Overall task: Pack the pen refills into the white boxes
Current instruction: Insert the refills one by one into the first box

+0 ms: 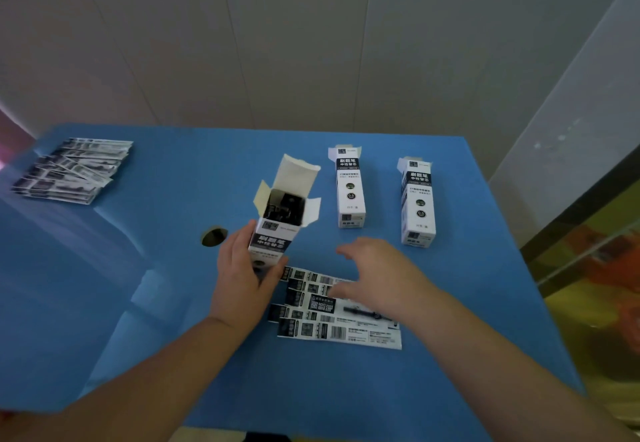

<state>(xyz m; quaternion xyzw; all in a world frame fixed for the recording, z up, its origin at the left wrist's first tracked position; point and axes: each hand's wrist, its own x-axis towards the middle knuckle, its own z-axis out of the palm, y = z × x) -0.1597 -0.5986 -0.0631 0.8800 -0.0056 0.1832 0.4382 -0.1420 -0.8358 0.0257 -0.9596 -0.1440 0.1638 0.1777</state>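
Blue table (173, 303) under me: my left hand (242, 279) grips the open white box (280, 223), part-filled, my right hand (377, 268) spreads loose over the near refill packets (332, 317), two boxes (350, 187) stand behind, far stack (72, 170) untouched.

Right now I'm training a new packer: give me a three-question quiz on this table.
1. True or false: the left hand holds the open box.
2. How many other boxes stand behind?
3. The right hand reaches over: A) the near refills B) the far pile C) the hole.

Key: 1 true; 2 two; 3 A.
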